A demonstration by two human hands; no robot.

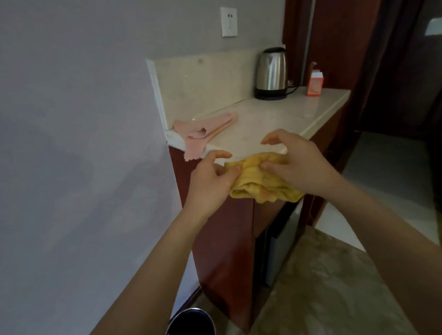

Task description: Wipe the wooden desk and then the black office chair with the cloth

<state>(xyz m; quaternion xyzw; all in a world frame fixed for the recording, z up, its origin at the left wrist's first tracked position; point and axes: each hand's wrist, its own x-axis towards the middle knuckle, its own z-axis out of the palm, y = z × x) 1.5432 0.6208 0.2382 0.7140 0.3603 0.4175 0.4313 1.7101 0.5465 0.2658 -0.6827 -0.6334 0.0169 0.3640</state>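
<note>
The bunched yellow cloth (259, 182) is gripped between left hand (210, 180) and right hand (295, 164), at the counter's (275, 115) near edge.

Quick count: two cloths, yellow cloth (260, 181) plus pink cloth (203, 133); one kettle (271, 72); one orange carton (315, 85); one wall socket (229, 21).

Single head view, looking forward and down, close over counter (263, 120) edge; wall left.
</note>
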